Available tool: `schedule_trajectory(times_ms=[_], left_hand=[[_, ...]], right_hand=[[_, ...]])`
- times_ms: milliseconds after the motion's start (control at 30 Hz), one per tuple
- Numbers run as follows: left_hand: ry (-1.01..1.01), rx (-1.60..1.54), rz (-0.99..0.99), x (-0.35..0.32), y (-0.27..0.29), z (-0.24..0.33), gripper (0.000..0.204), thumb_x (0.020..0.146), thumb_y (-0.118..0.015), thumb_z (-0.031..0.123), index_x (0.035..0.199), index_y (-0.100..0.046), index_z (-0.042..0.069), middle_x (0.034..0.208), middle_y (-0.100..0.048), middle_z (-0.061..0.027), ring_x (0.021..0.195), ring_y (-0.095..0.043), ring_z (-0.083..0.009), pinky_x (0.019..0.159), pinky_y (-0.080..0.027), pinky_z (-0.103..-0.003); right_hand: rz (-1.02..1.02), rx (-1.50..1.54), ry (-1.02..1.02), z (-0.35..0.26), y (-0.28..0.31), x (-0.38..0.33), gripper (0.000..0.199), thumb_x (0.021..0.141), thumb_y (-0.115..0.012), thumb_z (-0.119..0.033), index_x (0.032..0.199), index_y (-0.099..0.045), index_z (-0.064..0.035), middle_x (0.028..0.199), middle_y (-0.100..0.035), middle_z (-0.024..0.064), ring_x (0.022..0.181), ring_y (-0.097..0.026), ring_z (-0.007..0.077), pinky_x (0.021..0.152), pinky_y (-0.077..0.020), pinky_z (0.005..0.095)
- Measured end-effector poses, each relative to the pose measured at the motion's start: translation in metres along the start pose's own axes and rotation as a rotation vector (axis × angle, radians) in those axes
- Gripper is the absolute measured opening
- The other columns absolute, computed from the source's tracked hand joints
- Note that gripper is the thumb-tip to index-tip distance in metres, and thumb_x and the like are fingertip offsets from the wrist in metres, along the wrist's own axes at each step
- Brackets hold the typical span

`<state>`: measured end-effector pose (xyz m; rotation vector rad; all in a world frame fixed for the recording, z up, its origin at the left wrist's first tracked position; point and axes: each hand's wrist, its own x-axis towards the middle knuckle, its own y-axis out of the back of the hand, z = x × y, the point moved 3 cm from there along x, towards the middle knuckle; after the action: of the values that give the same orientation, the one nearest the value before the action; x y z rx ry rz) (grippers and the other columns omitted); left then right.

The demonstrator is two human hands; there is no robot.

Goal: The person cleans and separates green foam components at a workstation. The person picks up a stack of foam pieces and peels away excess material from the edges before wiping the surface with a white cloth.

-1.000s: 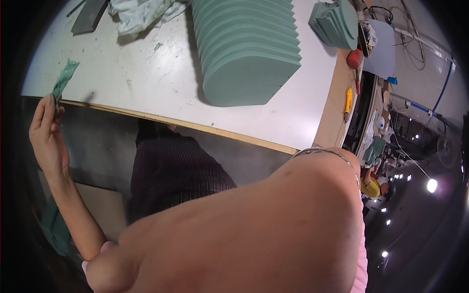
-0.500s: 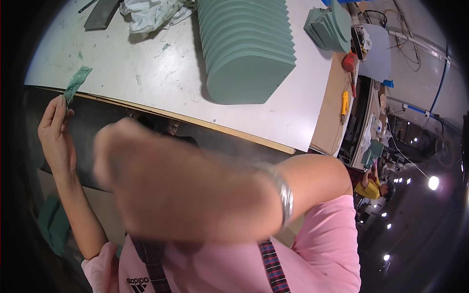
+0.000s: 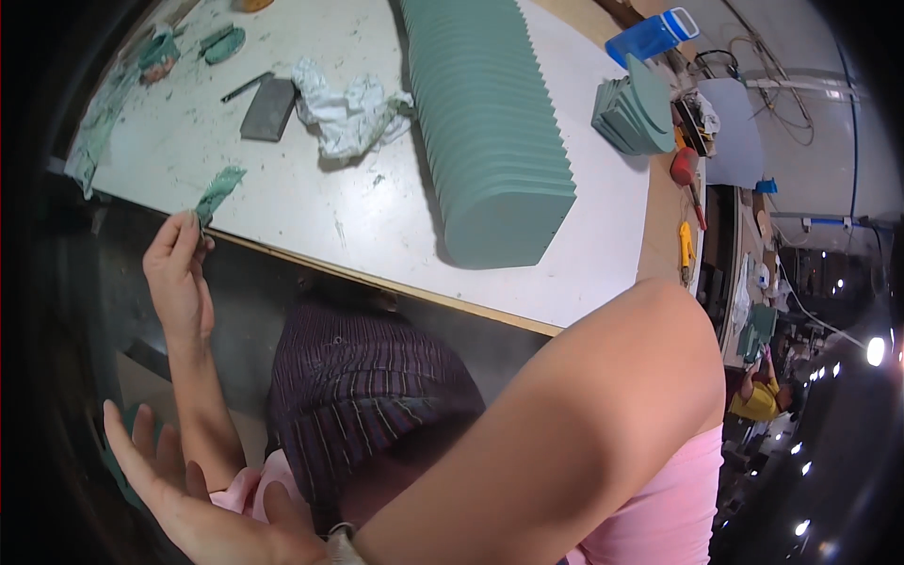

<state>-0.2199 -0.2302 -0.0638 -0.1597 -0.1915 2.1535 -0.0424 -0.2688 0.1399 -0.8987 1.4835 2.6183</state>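
Observation:
My left hand [image 3: 181, 275], over the table's front edge at left, pinches the lower end of a small crinkled green strip [image 3: 220, 193]. The strip stands up from the fingertips, its exact kind unclear. My right arm crosses in front of my body, and my right hand [image 3: 193, 504] is at the lower left with its fingers spread, holding nothing. Beyond them, on the white table [image 3: 311, 202], lie a crumpled stained white cloth [image 3: 350, 118] and a flat dark grey block [image 3: 268, 110]. A long row of green rounded panels [image 3: 494, 141] stands to their right.
A smaller stack of green panels [image 3: 633, 115] stands at right, near a blue bottle [image 3: 652, 36]. A red-headed mallet [image 3: 686, 168] and a yellow cutter [image 3: 686, 247] lie by the right edge. Farther right, a person in yellow [image 3: 756, 400] is at another bench.
My right hand has swung from mid-view down to the lower left, its fingers now spread. My left hand still pinches the strip. The view has shifted, showing more of the table.

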Motion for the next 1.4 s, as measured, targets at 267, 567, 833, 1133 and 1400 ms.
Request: schedule_trajectory(times_ms=[267,567,833,1133,1400], left_hand=[[0.233,-0.297,0.068,0.084,0.052,-0.003,0.018,0.101,-0.053,0.016,0.107,-0.061,0.001,0.077,-0.052,0.0016,0.070,-0.048,-0.0078,0.066,-0.042,-0.025],[0.223,-0.144,0.006,0.210,0.139,0.037,0.022,0.101,-0.051,0.014,0.114,-0.060,-0.002,0.077,-0.052,0.0013,0.072,-0.047,-0.0071,0.069,-0.041,-0.023],[0.129,0.268,-0.036,0.309,0.192,0.020,0.023,0.098,-0.058,0.014,0.111,-0.065,-0.004,0.083,-0.058,0.0010,0.074,-0.047,-0.0073,0.070,-0.040,-0.022],[-0.308,0.513,0.268,0.404,0.240,0.040,0.012,0.093,-0.063,0.002,0.103,-0.067,-0.004,0.092,-0.065,-0.0019,0.084,-0.056,-0.0086,0.074,-0.046,-0.024],[-0.539,1.140,0.063,0.435,0.186,0.082,0.009,0.087,-0.066,0.004,0.096,-0.068,0.000,0.087,-0.065,-0.0116,0.072,-0.060,-0.0220,0.067,-0.047,-0.028]], right_hand=[[-0.052,0.378,-0.022,0.063,-0.043,0.096,0.036,0.085,-0.064,-0.042,0.107,-0.069,-0.0144,0.108,-0.066,0.0046,0.108,-0.058,0.0257,0.094,-0.0396,0.0467],[-0.060,0.798,-0.428,0.146,-0.161,0.185,0.018,0.082,-0.065,-0.023,0.092,-0.073,-0.0101,0.096,-0.067,0.0062,0.097,-0.062,0.0238,0.095,-0.0427,0.0396],[0.123,1.289,-0.708,0.157,-0.208,0.202,0.040,0.079,-0.073,-0.025,0.111,-0.062,-0.0053,0.109,-0.063,0.0130,0.108,-0.060,0.0308,0.095,-0.0450,0.0412],[0.128,1.523,-0.840,0.175,-0.231,0.210,0.034,0.083,-0.069,-0.022,0.110,-0.061,-0.0040,0.105,-0.061,0.0150,0.100,-0.060,0.0347,0.090,-0.0479,0.0438],[0.336,1.455,-0.775,0.199,-0.234,0.232,0.037,0.080,-0.072,-0.018,0.111,-0.061,-0.0009,0.108,-0.061,0.0163,0.097,-0.060,0.0356,0.086,-0.0489,0.0432]])
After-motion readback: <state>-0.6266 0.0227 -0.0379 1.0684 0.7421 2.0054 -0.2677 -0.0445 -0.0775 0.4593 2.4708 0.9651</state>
